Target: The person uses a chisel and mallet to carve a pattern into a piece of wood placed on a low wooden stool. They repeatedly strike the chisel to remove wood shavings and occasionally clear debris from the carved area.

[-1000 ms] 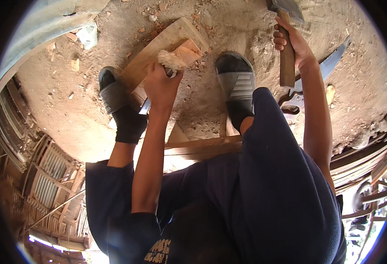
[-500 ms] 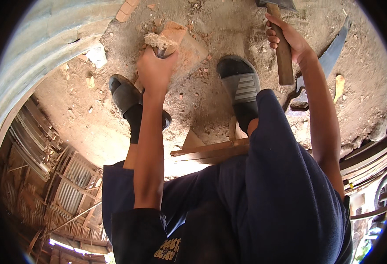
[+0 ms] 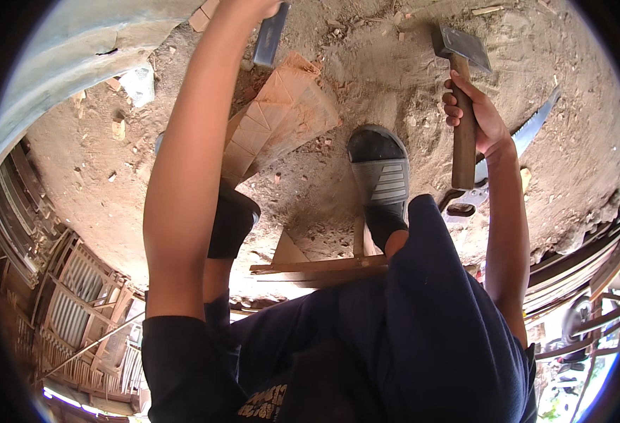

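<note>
At the upper edge my left hand point(image 3: 255, 8) is closed around a chisel, partly cut off by the frame. The chisel's dark flat blade point(image 3: 271, 35) points back toward me, above a reddish block point(image 3: 275, 116). Straight lines are scored across that block, which lies on the dirt between my feet, partly behind my left forearm. On the right, my right hand point(image 3: 480, 116) grips the wooden handle of a hammer point(image 3: 464, 141). The hammer's heavy dark head points away from me, held clear of the block.
A handsaw point(image 3: 532, 130) lies on the ground beyond my right forearm. My sandalled right foot point(image 3: 380, 166) rests right of the block. Wooden boards point(image 3: 317, 266) lie close to my legs. Curved sheet metal point(image 3: 84, 56) stands at the left; a white scrap point(image 3: 139, 86) lies beside it.
My left hand has lifted away from the block and moved far up with the chisel, whose blade now shows. My right hand and the hammer sit slightly lower in view.
</note>
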Motion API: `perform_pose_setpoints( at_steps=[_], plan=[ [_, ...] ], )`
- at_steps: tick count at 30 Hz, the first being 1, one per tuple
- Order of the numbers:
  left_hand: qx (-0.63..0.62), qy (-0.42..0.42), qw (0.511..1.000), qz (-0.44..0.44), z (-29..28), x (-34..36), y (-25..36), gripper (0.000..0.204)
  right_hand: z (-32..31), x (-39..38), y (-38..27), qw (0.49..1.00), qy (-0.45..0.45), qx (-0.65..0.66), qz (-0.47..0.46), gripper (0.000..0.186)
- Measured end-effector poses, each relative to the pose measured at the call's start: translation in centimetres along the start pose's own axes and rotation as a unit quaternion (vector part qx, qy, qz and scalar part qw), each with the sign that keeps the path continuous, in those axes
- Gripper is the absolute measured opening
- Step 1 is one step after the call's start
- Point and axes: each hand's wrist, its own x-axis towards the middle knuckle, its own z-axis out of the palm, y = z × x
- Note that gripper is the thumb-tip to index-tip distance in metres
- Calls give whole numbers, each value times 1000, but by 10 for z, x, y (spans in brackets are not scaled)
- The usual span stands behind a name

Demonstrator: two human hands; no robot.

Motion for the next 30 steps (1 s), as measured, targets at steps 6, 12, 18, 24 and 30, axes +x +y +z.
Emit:
perform_pose_setpoints(
  at_steps=[6,12,18,24,30],
  plan=[
    [132,141,964,185,67,16,-27,27,5,4,-14,999,14,8,31,29],
    [193,85,976,50,121,14,-30,15,18,3,-16,997,42,-20,56,28],
    [183,43,982,35,113,11,-26,22,18,3,-13,997,46,-29,51,27],
    [167,37,985,16,104,10,-36,19,14,2,-12,998,39,-20,47,26],
    [201,48,977,46,105,0,-29,14,10,4,-9,998,35,-18,48,28]
  ],
)
